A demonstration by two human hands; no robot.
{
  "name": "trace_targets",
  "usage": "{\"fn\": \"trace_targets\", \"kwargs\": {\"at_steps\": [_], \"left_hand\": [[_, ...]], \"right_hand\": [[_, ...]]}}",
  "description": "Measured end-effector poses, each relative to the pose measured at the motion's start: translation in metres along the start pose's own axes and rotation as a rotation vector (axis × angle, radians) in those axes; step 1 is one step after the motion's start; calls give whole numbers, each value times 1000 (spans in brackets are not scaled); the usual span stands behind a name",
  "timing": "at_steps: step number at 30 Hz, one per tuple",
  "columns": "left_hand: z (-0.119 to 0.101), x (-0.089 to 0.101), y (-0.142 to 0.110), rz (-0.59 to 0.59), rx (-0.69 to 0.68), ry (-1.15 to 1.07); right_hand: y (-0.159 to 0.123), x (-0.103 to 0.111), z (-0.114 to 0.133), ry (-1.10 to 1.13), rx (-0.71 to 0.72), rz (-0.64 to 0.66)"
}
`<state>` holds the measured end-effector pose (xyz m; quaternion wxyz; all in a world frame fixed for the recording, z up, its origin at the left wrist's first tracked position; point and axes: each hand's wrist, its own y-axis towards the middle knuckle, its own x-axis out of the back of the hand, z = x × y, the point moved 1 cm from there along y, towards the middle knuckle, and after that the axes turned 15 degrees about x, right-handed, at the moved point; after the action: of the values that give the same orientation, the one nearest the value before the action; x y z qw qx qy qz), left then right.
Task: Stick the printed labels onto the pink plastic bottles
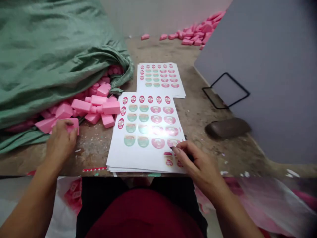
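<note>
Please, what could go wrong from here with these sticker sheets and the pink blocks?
The stack of sticker sheets lies right at the near edge of the table, so the right hand at its corner might drag it over the edge. Specks on the worn table top might stick to the sheets or to a peeled sticker. The pink blocks lie loose beside the left hand, so one might tumble toward the edge or onto the sheets.

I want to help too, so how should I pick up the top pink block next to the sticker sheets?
Reach down from above and pinch the long sides at the middle. The pink block is a straight-sided bar lying on top of the pile, so its top is free. Other blocks crowd beneath it, and the sticker sheets lie close beside it.
</note>
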<state>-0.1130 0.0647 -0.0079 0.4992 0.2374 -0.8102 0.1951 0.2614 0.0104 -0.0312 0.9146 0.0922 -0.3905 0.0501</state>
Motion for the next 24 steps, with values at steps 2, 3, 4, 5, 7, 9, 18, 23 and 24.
{"fn": "trace_targets", "kwargs": {"at_steps": [2, 3, 4, 5, 7, 9, 18, 23, 24], "left_hand": [[-8, -4, -20, -15, 0, -87], [-16, -9, -31, 41, -7, -207], [-27, -14, -43, 142, -12, -389], [-39, -22, -54, 278, -3, -583], [-68, -38, -77, 616, 83, -888], [-98, -56, -98, 951, 214, -1044], [-152, -110, -135, 1327, 435, -1253], [-148, -109, -127, 1354, 546, -1291], [-147, -109, -126, 1353, 557, -1292]], "right_hand": [[-5, -1, -1, -104, 15, 49], [-7, -1, -2, -143, 22, 59], [-8, -2, -2, -170, 26, 65], [-8, -2, -3, -186, 27, 72], [-8, -3, -4, -195, 23, 79], [-8, -2, -5, -174, 23, 77], [-13, 3, -12, -171, 9, 83], [-14, -1, -13, -249, 96, 33], [-13, -1, -13, -274, 117, 23]]}}
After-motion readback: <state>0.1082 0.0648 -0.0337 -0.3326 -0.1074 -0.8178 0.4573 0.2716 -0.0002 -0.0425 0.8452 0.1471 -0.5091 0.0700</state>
